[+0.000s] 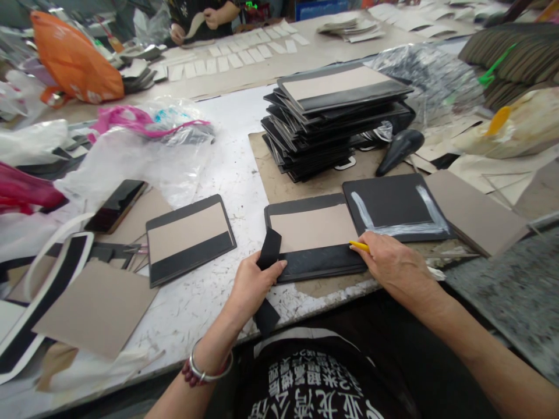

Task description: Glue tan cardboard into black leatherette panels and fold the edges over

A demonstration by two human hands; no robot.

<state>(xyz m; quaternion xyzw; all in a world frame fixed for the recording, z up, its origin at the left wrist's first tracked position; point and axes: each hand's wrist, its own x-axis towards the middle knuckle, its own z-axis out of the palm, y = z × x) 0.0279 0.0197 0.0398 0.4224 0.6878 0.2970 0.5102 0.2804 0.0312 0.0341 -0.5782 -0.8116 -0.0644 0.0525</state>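
My left hand (258, 279) is closed around a black strip (270, 247), whose other end hangs below the hand over the table edge. Its thumb rests on the lower left corner of a black panel with a beige piece (314, 226) across its middle. In my right hand (393, 262) is a thin yellow pointed tool (360, 246), its tip at the panel's lower black band near the right side. Just right of that panel lies a black panel with whitish smears (393, 208) along three sides. Another black-and-beige panel (190, 238) lies to the left.
A tall stack of black panels (336, 125) stands behind my hands, with a dark rounded tool (402, 150) beside it. Beige boards (476, 212) lie at right. A phone (116, 205), plastic bags and scraps crowd the left. Across the table a person's hands (212, 18) hold a beige piece.
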